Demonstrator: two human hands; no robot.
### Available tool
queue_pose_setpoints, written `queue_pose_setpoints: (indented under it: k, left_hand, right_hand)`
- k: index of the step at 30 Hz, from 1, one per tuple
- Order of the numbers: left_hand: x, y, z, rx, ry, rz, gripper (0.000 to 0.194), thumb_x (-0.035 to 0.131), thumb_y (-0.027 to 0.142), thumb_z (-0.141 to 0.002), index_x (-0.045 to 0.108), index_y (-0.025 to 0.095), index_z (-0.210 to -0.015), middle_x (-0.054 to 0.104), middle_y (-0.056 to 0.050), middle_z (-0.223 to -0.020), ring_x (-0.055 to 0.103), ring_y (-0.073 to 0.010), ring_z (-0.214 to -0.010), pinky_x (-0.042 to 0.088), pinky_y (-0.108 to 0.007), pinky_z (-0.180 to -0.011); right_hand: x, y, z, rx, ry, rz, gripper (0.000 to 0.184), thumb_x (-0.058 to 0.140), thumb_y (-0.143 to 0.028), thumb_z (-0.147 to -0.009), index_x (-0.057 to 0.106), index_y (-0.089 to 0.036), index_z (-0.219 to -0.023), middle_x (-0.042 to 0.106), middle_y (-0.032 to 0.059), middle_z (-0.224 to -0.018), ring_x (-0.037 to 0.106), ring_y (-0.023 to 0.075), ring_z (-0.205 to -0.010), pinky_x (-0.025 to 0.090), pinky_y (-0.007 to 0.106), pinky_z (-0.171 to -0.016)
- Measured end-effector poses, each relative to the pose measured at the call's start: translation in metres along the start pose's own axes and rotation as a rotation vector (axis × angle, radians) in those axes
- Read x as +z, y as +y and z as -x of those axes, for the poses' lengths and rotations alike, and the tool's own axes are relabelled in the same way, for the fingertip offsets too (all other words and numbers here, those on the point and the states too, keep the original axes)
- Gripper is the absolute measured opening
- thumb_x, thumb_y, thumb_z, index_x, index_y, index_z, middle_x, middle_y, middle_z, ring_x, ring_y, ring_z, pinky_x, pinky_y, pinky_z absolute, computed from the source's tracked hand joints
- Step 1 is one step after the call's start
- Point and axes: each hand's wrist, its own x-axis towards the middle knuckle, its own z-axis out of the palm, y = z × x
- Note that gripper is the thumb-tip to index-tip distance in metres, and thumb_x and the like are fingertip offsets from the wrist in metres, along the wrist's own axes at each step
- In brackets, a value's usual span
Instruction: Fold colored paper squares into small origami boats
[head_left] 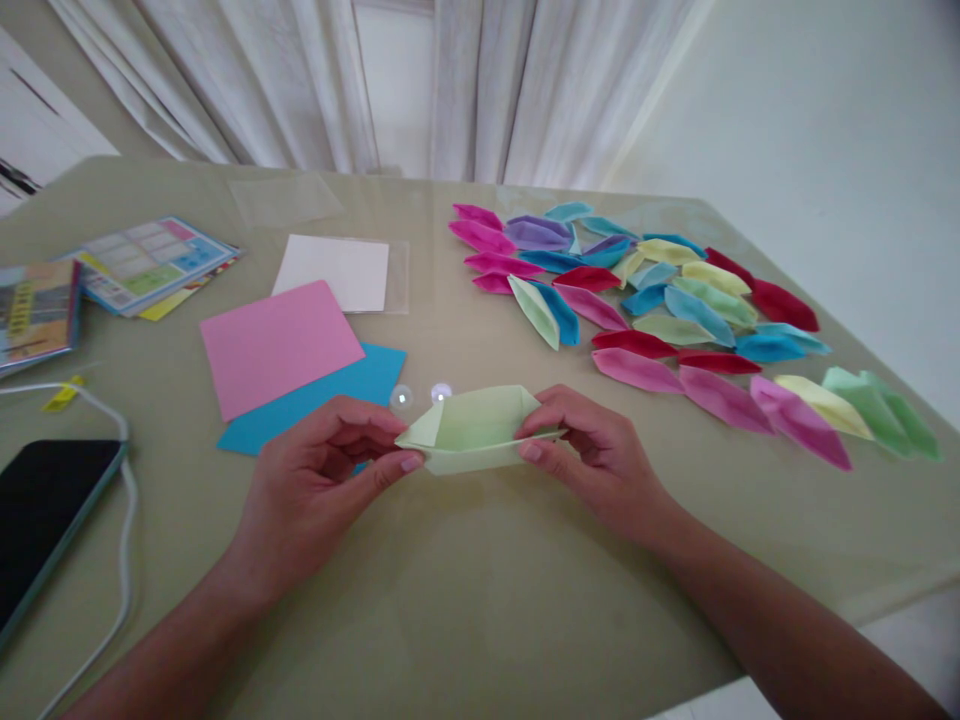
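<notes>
A pale green folded paper boat (480, 425) is held above the table, its hollow opened toward me. My left hand (322, 470) pinches its left tip between thumb and fingers. At the opposite tip, my right hand (592, 450) grips the paper the same way. Just beyond my left hand lie a pink paper sheet (277, 345) and, partly under it, a blue paper sheet (375, 375). Many folded paper boats in several colours spread over the right side of the table, among them a pink boat (637, 369) and a red boat (784, 303).
A white paper stack (334, 270) in a clear sleeve lies behind the pink sheet. Printed cards (150, 265), a booklet (37, 315), a phone (49, 520) and a white cable (127, 540) occupy the left side. Curtains (300, 80) hang behind the table (480, 600).
</notes>
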Motion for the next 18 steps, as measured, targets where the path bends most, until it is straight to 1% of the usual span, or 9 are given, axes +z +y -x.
queue_pose_setpoints:
  k: [6, 9, 11, 15, 18]
  left_hand:
    - [0.0016, 0.0015, 0.0019, 0.036, 0.013, -0.025, 0.023, 0.088, 0.034, -0.082, 0.071, 0.028, -0.096, 0.078, 0.004, -0.084, 0.076, -0.0141, -0.073, 0.062, -0.020, -0.065]
    - [0.0020, 0.0020, 0.0026, 0.031, -0.010, -0.042, 0.021, 0.087, 0.035, -0.084, 0.072, 0.029, -0.099, 0.079, 0.003, -0.088, 0.077, -0.0159, -0.074, 0.064, -0.023, -0.067]
    - [0.0022, 0.0022, 0.0024, 0.031, -0.012, -0.037, 0.019, 0.085, 0.036, -0.085, 0.074, 0.028, -0.098, 0.080, 0.002, -0.088, 0.077, -0.0165, -0.074, 0.065, -0.023, -0.069]
    - [0.0032, 0.0013, 0.0006, 0.030, -0.001, -0.036, 0.014, 0.084, 0.035, -0.087, 0.076, 0.024, -0.094, 0.080, 0.001, -0.082, 0.077, -0.0146, -0.070, 0.064, -0.020, -0.067]
    - [0.0035, -0.0010, 0.0000, 0.017, 0.003, -0.083, 0.014, 0.082, 0.035, -0.089, 0.080, 0.026, -0.100, 0.082, 0.002, -0.086, 0.077, -0.0126, -0.072, 0.063, -0.018, -0.069]
  right_hand:
    - [0.0008, 0.0008, -0.0002, -0.054, 0.021, 0.073, 0.005, 0.075, -0.025, -0.097, 0.074, -0.022, -0.094, 0.067, 0.0034, -0.095, 0.066, 0.0173, -0.088, 0.052, 0.030, -0.077]
    - [0.0010, 0.0005, -0.0007, -0.073, 0.031, 0.092, 0.005, 0.076, -0.024, -0.097, 0.074, -0.021, -0.093, 0.068, 0.0038, -0.094, 0.066, 0.0174, -0.087, 0.052, 0.030, -0.076]
    - [0.0013, 0.0001, -0.0008, -0.086, 0.034, 0.097, 0.004, 0.076, -0.023, -0.096, 0.075, -0.021, -0.092, 0.068, 0.0037, -0.094, 0.066, 0.0168, -0.086, 0.052, 0.029, -0.075]
    - [0.0016, -0.0008, -0.0002, -0.114, 0.050, 0.139, 0.003, 0.078, -0.020, -0.095, 0.077, -0.020, -0.092, 0.068, 0.0036, -0.095, 0.066, 0.0154, -0.085, 0.052, 0.027, -0.073]
    - [0.0015, -0.0007, 0.0006, -0.131, 0.061, 0.169, 0.002, 0.079, -0.020, -0.094, 0.079, -0.020, -0.092, 0.068, 0.0036, -0.095, 0.066, 0.0150, -0.084, 0.052, 0.026, -0.072]
